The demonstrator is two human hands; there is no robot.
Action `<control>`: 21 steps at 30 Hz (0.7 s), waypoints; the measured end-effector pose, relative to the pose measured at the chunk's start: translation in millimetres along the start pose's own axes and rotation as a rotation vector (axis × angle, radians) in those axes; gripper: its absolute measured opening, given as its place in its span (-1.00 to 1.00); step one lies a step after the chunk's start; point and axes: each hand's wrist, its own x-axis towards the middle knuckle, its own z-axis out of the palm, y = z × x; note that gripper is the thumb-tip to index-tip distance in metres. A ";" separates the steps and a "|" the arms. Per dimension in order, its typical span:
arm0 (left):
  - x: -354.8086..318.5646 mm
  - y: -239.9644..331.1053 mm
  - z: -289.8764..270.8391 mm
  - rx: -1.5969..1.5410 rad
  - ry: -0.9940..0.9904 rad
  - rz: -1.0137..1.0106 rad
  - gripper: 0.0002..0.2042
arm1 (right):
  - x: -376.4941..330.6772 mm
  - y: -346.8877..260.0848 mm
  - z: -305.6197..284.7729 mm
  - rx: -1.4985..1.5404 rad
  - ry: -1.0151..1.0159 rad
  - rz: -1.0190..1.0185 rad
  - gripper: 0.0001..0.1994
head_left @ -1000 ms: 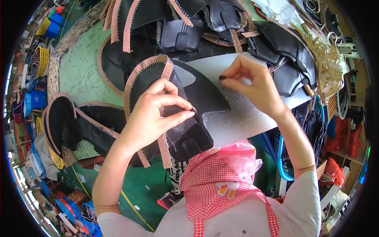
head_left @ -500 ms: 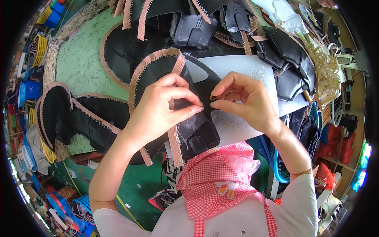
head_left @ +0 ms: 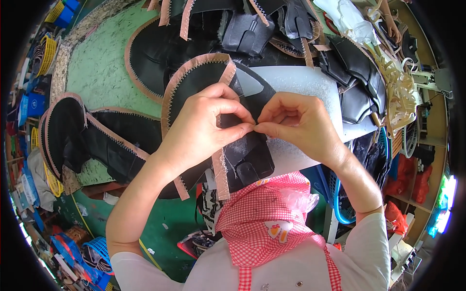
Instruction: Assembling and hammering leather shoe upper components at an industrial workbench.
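My left hand and my right hand meet fingertip to fingertip, each in a closed pinch. Whatever lies between the fingers is too small to make out. Right beneath them is a black upper piece with a tan zigzag-stitched strip along its curved edge. A tan strip end with loose threads hangs down past my left hand. Near my wrists, a black flap with a tab belongs to the same work. Part of the piece is hidden behind my hands.
A white sheet lies under the work on the green table. More black stitched pieces lie at the left, and black tabbed pieces at the right. Another person's hand shows at the upper right. A red checked apron covers my lap.
My hands have come together: the fingertips were apart, with a small dark thing in my right pinch, and now touch. Another person's hand has appeared at the upper right.
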 end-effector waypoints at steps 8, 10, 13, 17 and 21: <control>4.2 9.4 2.0 0.022 -0.045 -0.031 -0.85 | -6.1 -7.6 -8.5 -0.099 -0.005 0.060 -0.78; 4.5 8.3 3.5 0.050 -0.052 0.045 -0.82 | -8.3 -0.1 -9.1 -0.086 -0.032 -0.010 -0.75; 1.2 11.5 -1.2 0.092 -0.069 -0.051 -0.85 | -2.8 -1.8 -33.9 -0.321 0.021 -0.141 -0.75; 1.3 12.9 -1.3 -0.049 -0.072 -0.159 -0.87 | 26.1 38.0 -166.0 -0.896 0.646 -0.331 -0.52; 7.9 18.2 6.1 0.047 -0.027 -0.112 -0.84 | 18.9 77.0 -242.2 -1.291 0.685 -0.204 -0.27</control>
